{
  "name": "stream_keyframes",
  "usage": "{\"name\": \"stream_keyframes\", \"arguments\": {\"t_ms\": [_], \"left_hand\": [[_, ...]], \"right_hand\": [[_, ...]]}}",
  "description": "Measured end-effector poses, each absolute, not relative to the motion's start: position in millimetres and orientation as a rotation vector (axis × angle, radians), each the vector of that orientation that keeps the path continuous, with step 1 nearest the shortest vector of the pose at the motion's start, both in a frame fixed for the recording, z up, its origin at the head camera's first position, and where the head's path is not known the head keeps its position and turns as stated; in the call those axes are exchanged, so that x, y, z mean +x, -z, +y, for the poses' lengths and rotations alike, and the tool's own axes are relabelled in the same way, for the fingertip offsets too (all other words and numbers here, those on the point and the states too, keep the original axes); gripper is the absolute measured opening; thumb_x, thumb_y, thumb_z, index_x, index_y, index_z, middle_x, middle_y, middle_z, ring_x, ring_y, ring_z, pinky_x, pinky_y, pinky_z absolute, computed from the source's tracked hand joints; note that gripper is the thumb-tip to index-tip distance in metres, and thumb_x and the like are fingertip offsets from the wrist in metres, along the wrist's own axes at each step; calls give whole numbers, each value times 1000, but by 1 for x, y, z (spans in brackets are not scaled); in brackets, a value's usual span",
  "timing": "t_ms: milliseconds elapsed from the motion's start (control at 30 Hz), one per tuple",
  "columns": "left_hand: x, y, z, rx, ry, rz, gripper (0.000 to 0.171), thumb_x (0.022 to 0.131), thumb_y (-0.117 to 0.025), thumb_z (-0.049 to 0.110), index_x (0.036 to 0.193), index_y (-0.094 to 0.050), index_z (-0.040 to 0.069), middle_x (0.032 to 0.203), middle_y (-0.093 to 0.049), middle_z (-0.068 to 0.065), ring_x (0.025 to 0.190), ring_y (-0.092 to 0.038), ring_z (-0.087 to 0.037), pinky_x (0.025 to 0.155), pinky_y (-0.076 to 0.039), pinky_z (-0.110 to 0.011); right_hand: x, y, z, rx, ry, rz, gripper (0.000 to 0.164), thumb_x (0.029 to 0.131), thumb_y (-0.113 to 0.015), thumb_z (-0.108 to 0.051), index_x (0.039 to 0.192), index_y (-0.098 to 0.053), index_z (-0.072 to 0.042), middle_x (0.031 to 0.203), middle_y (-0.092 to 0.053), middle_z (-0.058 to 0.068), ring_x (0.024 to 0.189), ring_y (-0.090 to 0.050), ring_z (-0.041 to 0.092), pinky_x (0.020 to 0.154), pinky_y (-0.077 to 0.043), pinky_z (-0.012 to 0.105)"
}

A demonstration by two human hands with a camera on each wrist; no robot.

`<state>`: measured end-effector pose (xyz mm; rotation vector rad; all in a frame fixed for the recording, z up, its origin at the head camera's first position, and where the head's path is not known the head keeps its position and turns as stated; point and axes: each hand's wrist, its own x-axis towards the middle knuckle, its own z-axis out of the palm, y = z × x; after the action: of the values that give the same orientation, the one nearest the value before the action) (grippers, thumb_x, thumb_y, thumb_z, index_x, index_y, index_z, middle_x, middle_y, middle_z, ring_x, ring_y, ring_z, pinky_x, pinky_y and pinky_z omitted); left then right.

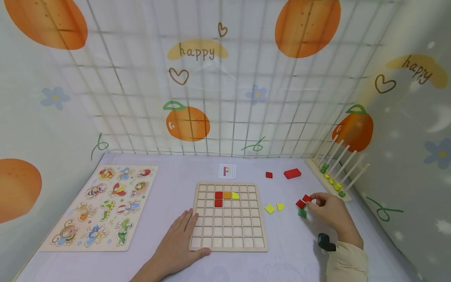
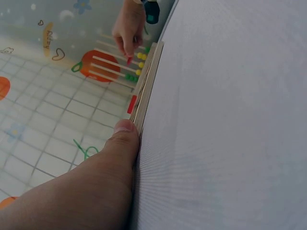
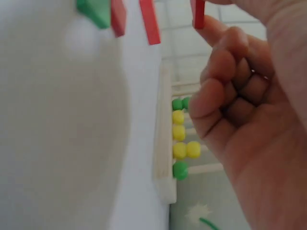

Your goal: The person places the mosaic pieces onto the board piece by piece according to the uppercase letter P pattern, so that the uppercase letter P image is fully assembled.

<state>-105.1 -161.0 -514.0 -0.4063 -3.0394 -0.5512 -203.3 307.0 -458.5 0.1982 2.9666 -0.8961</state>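
I have the right hand (image 1: 331,215) at right of the head frame, forearm coming up from the lower right in a pale sleeve (image 1: 347,262) with a dark wrist camera (image 1: 326,242) on it. Hand bent toward the left, thumb and index pinching a red tile (image 3: 198,13) at top of the right wrist frame; the other fingers curl toward the palm. In the head view the fingertips crowd the loose red squares (image 1: 300,203), so I can't separate the held one there. A green square (image 1: 302,212) lies just below them.

Left hand (image 1: 177,244), bottom centre-left: flat, grasping nothing, fingers straight along the left edge of the grid board (image 1: 228,232), thumb out at its near edge.

Board sits lower centre; near its top, two red pieces (image 1: 218,203), an orange piece (image 1: 227,195) and a yellow piece (image 1: 235,195). Two yellow tiles (image 1: 269,208) lie right of it, pattern card (image 1: 227,171) above. Puzzle (image 1: 135,221) at lower left, bead stand (image 1: 347,196) on the right.
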Motion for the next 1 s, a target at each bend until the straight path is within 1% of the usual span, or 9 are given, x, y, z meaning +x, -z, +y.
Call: {"name": "stream_keyframes", "arguments": {"t_ms": [300,533,633,767,900,1000], "left_hand": [[-105,515,-161,-382,550,-3063,121,76,-55,90,161,-31,8,170,-24,-14,157,-23,-34,126,-25,-52],[-106,516,-160,-395,535,-3046,121,76,-53,91,160,-32,7,169,-25,-15,157,-24,-34,126,-26,-52],[-106,516,-160,-400,523,-3039,120,76,-53,91,160,-32,7,169,-25,-14,157,-24,-34,126,-26,-51],[-107,516,-160,-401,519,-3036,120,77,-54,90,160,-31,7,169,-25,-14,157,-24,-33,126,-26,-51],[-106,515,-160,-401,527,-3034,119,77,-56,88,160,-32,7,169,-26,-15,157,-24,-33,126,-26,-51],[-105,514,-160,-408,541,-3028,118,77,-58,87,159,-33,6,168,-27,-16,156,-25,-34,126,-27,-52]], "right_hand": [[-206,444,281,52,906,2997,33,89,-76,-27,112,-69,-5,88,-56,7,85,-50,23,59,-41,29],[-209,439,258,-183,944,3089,19,90,-76,-20,104,-71,-8,81,-53,4,78,-49,19,59,-40,26],[-211,438,247,-266,948,3095,17,90,-76,-19,104,-72,-9,80,-53,3,77,-49,18,62,-40,27],[-213,438,231,-316,948,3069,18,90,-76,-20,105,-73,-10,82,-54,3,80,-49,18,65,-41,28],[-215,438,212,-372,961,3023,16,90,-76,-20,103,-73,-11,81,-53,2,79,-49,17,65,-41,28],[-216,438,198,-460,964,2992,14,90,-77,-18,101,-73,-11,78,-51,1,75,-48,15,63,-40,26]]}}
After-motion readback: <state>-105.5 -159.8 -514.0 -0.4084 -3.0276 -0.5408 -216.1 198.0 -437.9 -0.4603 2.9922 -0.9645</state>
